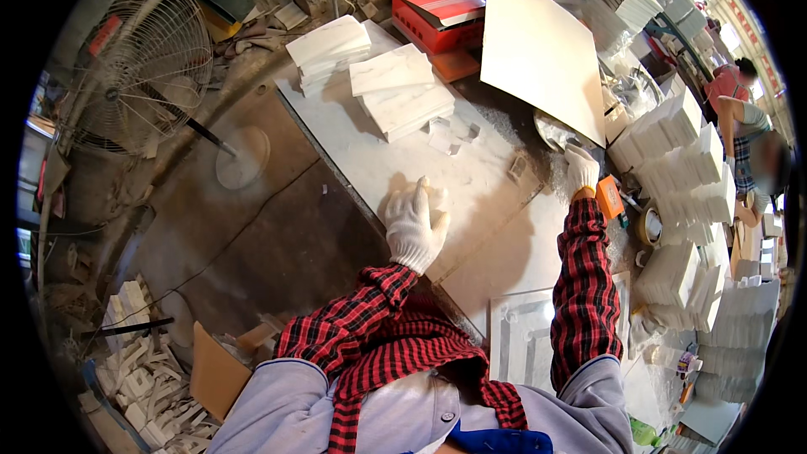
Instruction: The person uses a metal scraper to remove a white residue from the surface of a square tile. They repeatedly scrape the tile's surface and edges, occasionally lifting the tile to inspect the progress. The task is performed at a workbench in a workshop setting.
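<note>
The left gloved hand lay palm-down over the worktable, fingers loosely extended, nothing visibly held. The right gloved hand, arm stretched forward, was partly curled near the white board's lower corner; its grip could not be told.

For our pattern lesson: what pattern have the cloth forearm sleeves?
Red and black checked cloth sleeves, best in the head view.
</note>
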`<state>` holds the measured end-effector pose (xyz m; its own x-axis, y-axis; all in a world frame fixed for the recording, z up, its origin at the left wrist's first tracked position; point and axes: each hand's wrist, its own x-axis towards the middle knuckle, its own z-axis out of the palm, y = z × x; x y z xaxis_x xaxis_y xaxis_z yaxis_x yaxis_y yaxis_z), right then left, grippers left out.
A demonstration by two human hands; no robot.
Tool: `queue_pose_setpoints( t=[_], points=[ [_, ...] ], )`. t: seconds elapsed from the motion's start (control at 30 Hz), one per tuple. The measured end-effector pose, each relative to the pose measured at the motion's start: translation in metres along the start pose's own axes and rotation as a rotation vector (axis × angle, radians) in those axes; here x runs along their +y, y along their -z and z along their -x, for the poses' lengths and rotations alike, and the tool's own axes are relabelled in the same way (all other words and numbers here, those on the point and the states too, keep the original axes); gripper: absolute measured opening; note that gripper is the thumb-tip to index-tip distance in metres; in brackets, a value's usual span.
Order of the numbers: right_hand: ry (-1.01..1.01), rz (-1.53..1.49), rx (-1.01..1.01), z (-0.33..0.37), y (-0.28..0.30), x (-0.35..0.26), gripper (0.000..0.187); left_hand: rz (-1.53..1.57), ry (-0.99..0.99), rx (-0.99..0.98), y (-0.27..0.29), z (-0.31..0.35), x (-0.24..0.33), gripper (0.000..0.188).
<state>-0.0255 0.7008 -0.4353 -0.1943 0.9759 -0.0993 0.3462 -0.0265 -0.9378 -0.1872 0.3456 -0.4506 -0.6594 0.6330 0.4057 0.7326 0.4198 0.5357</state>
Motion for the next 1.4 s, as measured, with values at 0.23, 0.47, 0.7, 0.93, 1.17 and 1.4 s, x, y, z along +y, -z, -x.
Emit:
queue_pose_setpoints(
  t=[0.23,0.47,0.7,0.93,1.17,1.4],
  points=[
    [-0.103,-0.329,0.069,0.070,0.029,-0.019,0.027,0.027,-0.008,0.009,-0.003,0.002,0.003,0.084],
    [-0.086,-0.514,0.037,0.180,0.079,-0.028,0.033,-0.033,-0.048,0.039,-0.011,0.002,-0.002,0.084],
    [-0.133,-0.389,0.033,0.310,0.138,0.000,0.034,-0.061,-0.044,0.077,-0.011,0.005,-0.002,0.081],
    [-0.216,-0.251,0.027,0.395,0.144,0.011,0.029,0.183,-0.296,-0.146,0.047,0.093,0.018,0.076],
    [0.273,0.262,0.159,0.404,0.116,0.031,0.023,0.343,-0.406,-0.430,0.057,0.152,0.069,0.081],
    [0.099,0.174,0.515,0.409,0.192,0.073,0.023,0.231,-0.720,-0.554,0.079,0.157,0.073,0.067]
  ],
)
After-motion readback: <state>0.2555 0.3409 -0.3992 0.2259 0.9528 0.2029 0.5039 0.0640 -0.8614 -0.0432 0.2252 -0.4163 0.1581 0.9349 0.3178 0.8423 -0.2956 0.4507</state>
